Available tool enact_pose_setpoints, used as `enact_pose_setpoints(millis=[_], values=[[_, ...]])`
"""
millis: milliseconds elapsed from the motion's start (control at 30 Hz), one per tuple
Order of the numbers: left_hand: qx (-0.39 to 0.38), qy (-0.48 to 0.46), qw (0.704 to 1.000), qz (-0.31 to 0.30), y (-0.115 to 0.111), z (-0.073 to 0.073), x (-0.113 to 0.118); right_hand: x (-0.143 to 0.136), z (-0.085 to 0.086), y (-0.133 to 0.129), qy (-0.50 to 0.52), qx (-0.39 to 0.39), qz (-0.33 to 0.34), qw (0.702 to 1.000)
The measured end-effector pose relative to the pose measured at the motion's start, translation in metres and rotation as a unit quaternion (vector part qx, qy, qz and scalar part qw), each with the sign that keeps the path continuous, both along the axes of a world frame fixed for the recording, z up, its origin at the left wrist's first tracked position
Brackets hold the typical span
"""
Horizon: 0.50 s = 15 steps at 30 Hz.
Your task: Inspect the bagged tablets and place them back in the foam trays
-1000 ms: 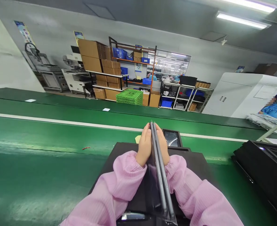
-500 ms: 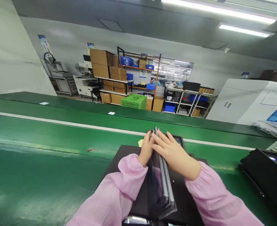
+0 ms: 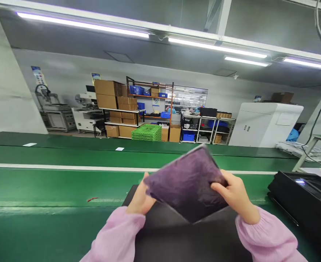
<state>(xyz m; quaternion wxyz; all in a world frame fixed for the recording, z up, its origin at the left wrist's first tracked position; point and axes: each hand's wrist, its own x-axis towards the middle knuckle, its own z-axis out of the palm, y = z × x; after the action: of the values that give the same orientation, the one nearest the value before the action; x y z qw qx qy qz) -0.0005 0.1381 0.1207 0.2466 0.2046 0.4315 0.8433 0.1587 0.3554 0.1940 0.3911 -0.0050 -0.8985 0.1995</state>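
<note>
The left hand (image 3: 139, 198) grips the left corner of a flat, dark purple-tinted panel (image 3: 186, 183), apparently a tablet in a film bag, though motion blur prevents confirmation. The fingers are curled behind the panel; only the thumb side shows, closed on the edge. The right hand (image 3: 235, 196) clamps the opposite, right corner, with the thumb on the near face and the remaining fingers hidden behind it. Both grips sit at the edges, which likely keeps skin off the broad face and lets the panel be turned freely.

The panel is held clear of any surface, tilted, with one corner pointing down toward a black tray (image 3: 176, 236) that lies at the near edge of the green conveyor belt (image 3: 53, 182). Pink sleeves (image 3: 116, 236) cover both forearms.

A second black tray (image 3: 302, 194) rests at the right edge of the belt. A white stripe runs along the belt beyond the hands. Farther back stand shelves of cardboard boxes (image 3: 116, 98), a stack of green crates (image 3: 146, 132) and a white cabinet (image 3: 264, 123).
</note>
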Motion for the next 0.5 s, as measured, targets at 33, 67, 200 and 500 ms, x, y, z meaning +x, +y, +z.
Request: enact_pose_setpoints(millis=[33, 67, 200, 500], values=[[0.017, 0.003, 1.0, -0.021, -0.003, -0.003, 0.015, 0.001, -0.001, -0.003, -0.005, -0.083, -0.01, 0.997], [0.039, 0.007, 0.997, -0.064, -0.004, -0.007, 0.032, 0.0, -0.004, -0.007, -0.01, -0.164, -0.007, 0.986], [0.022, -0.052, 0.998, -0.029, -0.005, -0.024, 0.089, -0.007, -0.026, -0.027, -0.059, -0.366, 0.058, 0.927], [-0.021, -0.258, 0.965, 0.044, -0.013, -0.062, 0.096, -0.008, -0.075, -0.024, -0.167, -0.075, -0.045, 0.982]])
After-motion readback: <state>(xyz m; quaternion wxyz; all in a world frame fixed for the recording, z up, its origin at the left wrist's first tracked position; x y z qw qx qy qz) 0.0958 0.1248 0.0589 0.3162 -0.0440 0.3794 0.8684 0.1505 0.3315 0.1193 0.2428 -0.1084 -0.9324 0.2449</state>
